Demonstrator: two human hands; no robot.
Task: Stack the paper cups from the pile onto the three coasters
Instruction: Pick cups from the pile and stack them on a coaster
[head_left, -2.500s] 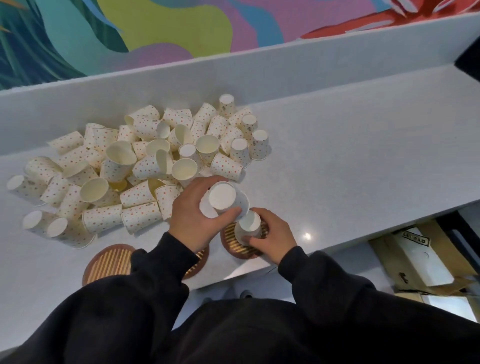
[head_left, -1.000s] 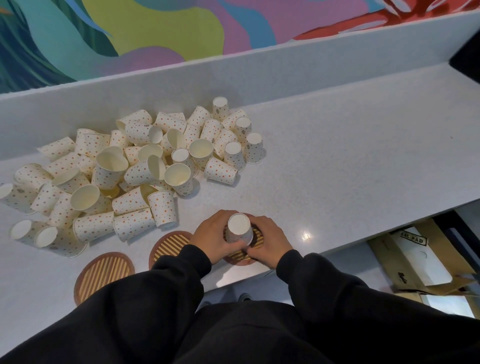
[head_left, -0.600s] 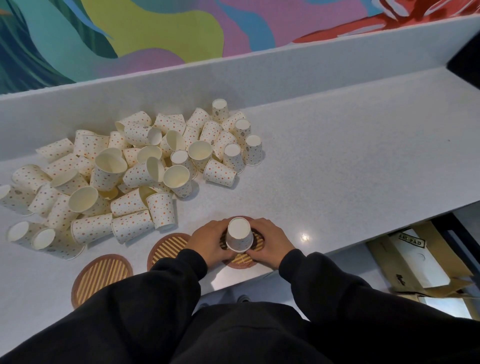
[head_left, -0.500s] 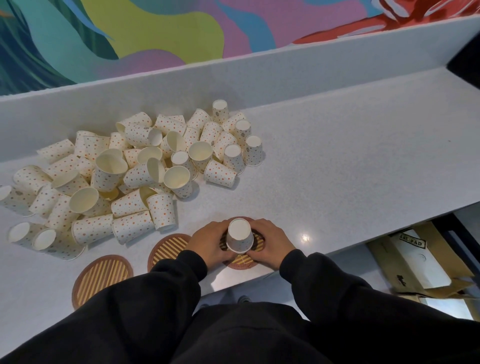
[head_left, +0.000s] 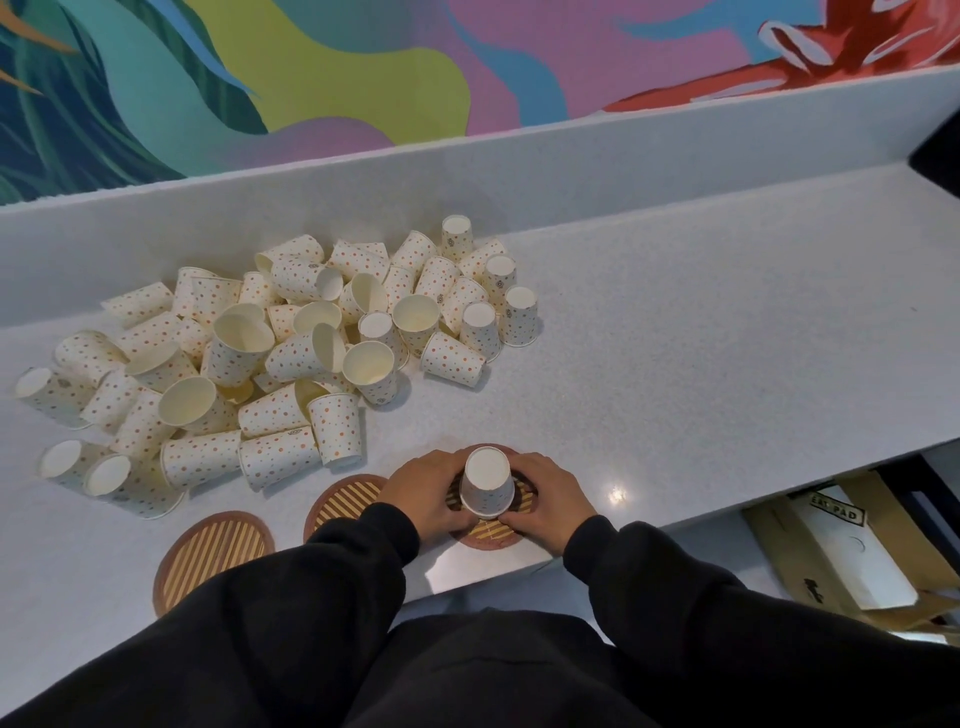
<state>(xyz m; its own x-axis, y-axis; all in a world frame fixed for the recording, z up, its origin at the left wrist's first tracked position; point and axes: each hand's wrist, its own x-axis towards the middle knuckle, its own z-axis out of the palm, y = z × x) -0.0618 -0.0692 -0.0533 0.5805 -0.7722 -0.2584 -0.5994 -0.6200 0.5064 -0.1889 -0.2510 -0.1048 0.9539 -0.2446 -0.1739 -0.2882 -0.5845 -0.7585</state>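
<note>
Both hands, left hand (head_left: 427, 496) & right hand (head_left: 549, 500), closed round inverted cup stack (head_left: 487, 488) on right coaster (head_left: 491, 534) near counter edge; uneven let-go prob tips it.

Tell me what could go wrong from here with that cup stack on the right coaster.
1. The upside-down cup stack sits on the right coaster, close to the counter's front edge; a nudge as the left hand and right hand let go could tip it off.
2. The middle coaster is partly under the left sleeve; pulling back may drag it.
</note>
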